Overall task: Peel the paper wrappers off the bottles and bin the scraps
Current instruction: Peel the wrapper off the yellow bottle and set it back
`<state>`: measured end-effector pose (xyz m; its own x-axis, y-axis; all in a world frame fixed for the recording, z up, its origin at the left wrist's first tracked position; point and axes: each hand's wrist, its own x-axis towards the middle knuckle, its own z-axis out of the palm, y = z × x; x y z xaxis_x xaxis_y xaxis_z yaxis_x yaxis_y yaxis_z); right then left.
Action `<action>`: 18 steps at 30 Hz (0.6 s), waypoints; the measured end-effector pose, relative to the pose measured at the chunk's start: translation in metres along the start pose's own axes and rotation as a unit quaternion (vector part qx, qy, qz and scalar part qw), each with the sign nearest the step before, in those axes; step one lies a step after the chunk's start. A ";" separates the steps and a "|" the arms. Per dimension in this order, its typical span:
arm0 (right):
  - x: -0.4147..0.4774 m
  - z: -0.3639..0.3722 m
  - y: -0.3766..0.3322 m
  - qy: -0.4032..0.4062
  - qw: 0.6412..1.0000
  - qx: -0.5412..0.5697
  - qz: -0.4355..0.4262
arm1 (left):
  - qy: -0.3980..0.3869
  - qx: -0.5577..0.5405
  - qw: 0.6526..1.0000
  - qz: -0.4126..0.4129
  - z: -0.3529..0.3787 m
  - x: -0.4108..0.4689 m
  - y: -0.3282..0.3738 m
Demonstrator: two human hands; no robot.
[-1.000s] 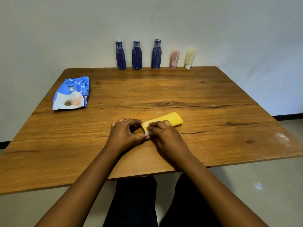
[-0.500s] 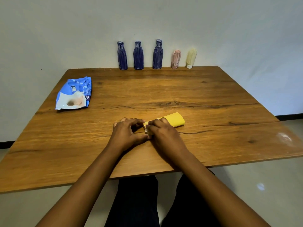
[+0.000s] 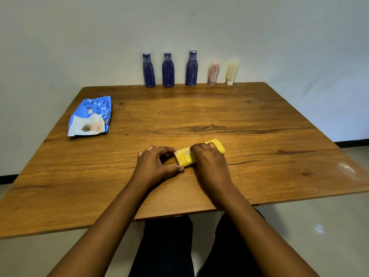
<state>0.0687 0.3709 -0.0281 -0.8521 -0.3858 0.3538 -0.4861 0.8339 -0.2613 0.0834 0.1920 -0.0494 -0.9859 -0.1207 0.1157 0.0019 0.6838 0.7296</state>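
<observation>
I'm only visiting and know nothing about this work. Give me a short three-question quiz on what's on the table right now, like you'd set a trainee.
1. True or false: the yellow-wrapped bottle stands upright on the table.
2. How many dark blue bottles stand in the row by the wall? A) two B) three C) five
3. Fill in: the blue packet lies near the table's ____ edge.

Key: 1 false, it lies on its side; 2 B; 3 left.
</observation>
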 end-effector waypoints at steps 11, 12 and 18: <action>0.005 -0.001 -0.004 -0.023 0.999 -0.024 -0.033 | 0.000 0.002 1.000 -0.005 0.001 0.002 -0.003; 0.003 0.000 -0.010 -0.033 0.998 -0.022 -0.057 | -0.002 0.002 1.000 -0.006 0.001 0.002 -0.002; 0.001 0.000 0.020 0.017 0.999 -0.010 0.050 | 0.003 0.012 1.000 0.002 0.000 0.001 0.000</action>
<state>0.0588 0.3874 -0.0328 -0.8890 -0.2869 0.3569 -0.3946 0.8754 -0.2792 0.0828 0.1914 -0.0492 -0.9849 -0.1218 0.1229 0.0022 0.7015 0.7126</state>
